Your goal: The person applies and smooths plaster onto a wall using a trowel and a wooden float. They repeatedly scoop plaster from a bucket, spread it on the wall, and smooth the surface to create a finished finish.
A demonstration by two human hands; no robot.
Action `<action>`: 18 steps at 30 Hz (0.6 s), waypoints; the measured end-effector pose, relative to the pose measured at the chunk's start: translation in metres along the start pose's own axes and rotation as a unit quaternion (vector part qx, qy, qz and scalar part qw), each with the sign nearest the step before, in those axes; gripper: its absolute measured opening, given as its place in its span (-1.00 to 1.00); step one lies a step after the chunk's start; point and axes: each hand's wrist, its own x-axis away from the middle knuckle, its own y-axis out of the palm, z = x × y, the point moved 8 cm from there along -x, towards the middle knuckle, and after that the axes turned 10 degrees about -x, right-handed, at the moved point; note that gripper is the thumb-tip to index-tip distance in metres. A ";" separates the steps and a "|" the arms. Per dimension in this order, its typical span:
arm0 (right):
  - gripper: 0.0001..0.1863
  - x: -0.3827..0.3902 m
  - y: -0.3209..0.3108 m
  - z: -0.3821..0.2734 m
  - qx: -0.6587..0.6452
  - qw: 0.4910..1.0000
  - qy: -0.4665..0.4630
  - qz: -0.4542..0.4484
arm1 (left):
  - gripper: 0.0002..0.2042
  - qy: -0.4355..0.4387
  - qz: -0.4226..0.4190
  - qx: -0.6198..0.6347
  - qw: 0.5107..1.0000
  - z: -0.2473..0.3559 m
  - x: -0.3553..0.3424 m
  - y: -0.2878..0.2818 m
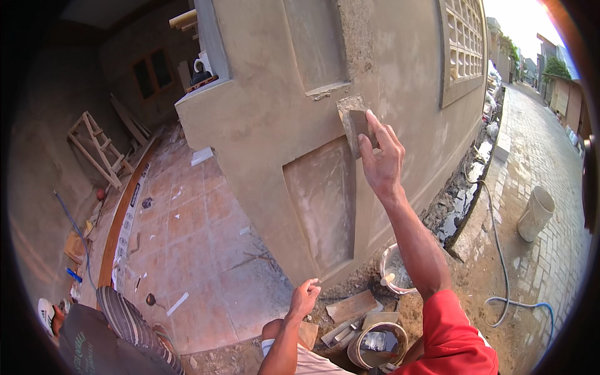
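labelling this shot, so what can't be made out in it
Head view: far side of the flat piece in the right hand, turned from the camera.
Head view: part of the white bucket, behind the right forearm.
Head view: part of another person at lower left, cut off by the picture's edge.

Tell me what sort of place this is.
Probably a building site, perhaps a house being built or renovated: the wall looks like unpainted plaster, buckets stand outside, and a rough wooden frame is inside.
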 end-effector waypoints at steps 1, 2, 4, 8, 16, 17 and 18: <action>-0.49 -0.004 0.000 -0.003 -0.009 1.000 0.003 0.009 | -0.65 0.000 -0.001 -0.003 1.000 0.000 0.000 0.000; -0.49 -0.009 0.002 -0.004 -0.013 1.000 0.006 0.013 | -0.65 0.001 -0.001 -0.006 1.000 -0.001 0.001 -0.001; -0.49 -0.019 0.005 -0.006 -0.018 1.000 0.010 0.021 | -0.64 -0.005 -0.004 -0.006 1.000 -0.002 0.000 0.000; -0.49 -0.008 0.016 0.003 0.036 0.999 0.006 -0.018 | -0.64 -0.007 -0.009 -0.010 1.000 -0.002 0.000 -0.001; -0.47 -0.007 0.004 -0.008 0.006 1.000 0.005 0.011 | -0.65 0.012 -0.010 -0.002 1.000 0.000 -0.001 -0.001; -0.47 -0.011 0.007 -0.011 -0.003 1.000 0.012 0.012 | -0.65 0.013 -0.011 -0.003 1.000 0.001 -0.001 -0.001; -0.47 -0.015 0.011 -0.014 -0.011 1.000 0.020 0.012 | -0.65 0.011 -0.011 -0.005 1.000 0.001 -0.001 0.000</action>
